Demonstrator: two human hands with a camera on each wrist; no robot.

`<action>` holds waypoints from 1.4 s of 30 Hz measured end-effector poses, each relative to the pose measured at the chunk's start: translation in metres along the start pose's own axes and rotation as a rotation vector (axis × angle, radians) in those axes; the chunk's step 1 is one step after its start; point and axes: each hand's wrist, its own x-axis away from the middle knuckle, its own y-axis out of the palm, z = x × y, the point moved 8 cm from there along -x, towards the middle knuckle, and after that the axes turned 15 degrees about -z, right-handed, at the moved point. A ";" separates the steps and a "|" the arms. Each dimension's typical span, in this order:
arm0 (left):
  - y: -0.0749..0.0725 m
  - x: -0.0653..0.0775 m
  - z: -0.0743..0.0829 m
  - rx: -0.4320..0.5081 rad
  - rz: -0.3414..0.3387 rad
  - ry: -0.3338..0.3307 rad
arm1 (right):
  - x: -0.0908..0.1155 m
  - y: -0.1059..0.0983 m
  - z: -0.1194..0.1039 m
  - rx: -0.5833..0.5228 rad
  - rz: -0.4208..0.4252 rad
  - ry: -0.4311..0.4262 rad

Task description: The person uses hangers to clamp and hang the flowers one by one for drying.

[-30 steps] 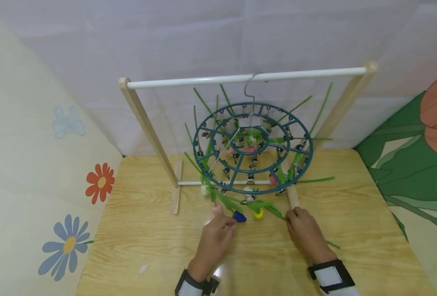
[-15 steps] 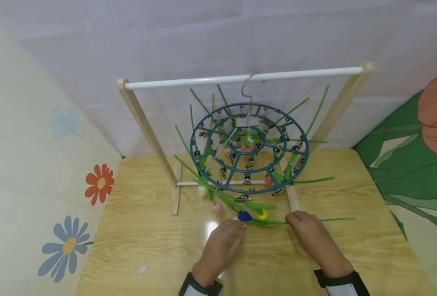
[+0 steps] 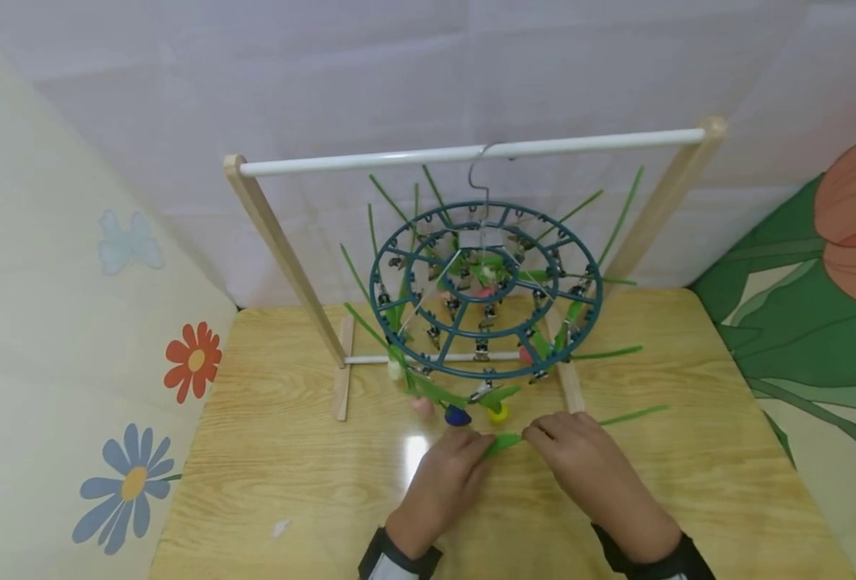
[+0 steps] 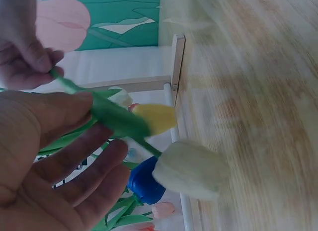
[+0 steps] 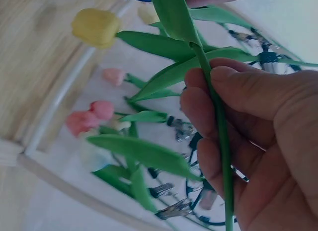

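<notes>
A white artificial tulip [image 4: 191, 169] on a green stem is held in both hands, in front of the round clip hanger. My right hand [image 3: 580, 467] pinches its stem [image 5: 221, 136] between thumb and fingers. My left hand [image 3: 438, 483] pinches the green leaf [image 4: 117, 114] lower on the flower, its other fingers spread apart in the left wrist view. In the head view the white bloom is hidden behind the left hand. A blue tulip [image 3: 458, 416] and a yellow tulip [image 3: 498, 414] hang heads-down from the hanger just beyond the hands.
The dark teal hanger [image 3: 489, 374] hangs by a metal hook from the white bar [image 3: 399, 159] of a wooden-legged rack. Several clipped tulips point their stems outward around it. A white scrap [image 3: 280, 528] lies on the wooden table [image 3: 254, 451] at the left.
The right hand has moved left with the stem. The left hand has drawn back from beside the blue tulip and now grips the leaf. The hanging blue and yellow tulips have shifted slightly.
</notes>
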 end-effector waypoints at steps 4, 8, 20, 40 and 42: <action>-0.002 -0.001 -0.002 -0.009 -0.005 -0.057 | -0.006 -0.002 -0.007 0.003 0.010 -0.045; -0.005 -0.001 -0.005 0.025 0.034 -0.083 | -0.012 -0.003 -0.013 0.009 0.030 -0.082; -0.008 0.014 -0.025 0.067 0.267 -0.060 | 0.000 -0.015 -0.032 -0.293 0.219 -0.291; -0.026 0.024 -0.038 0.485 0.459 0.074 | -0.025 -0.023 0.056 -0.440 0.246 0.206; -0.027 0.024 -0.037 0.516 0.459 0.087 | -0.029 -0.024 0.057 -0.467 0.249 0.209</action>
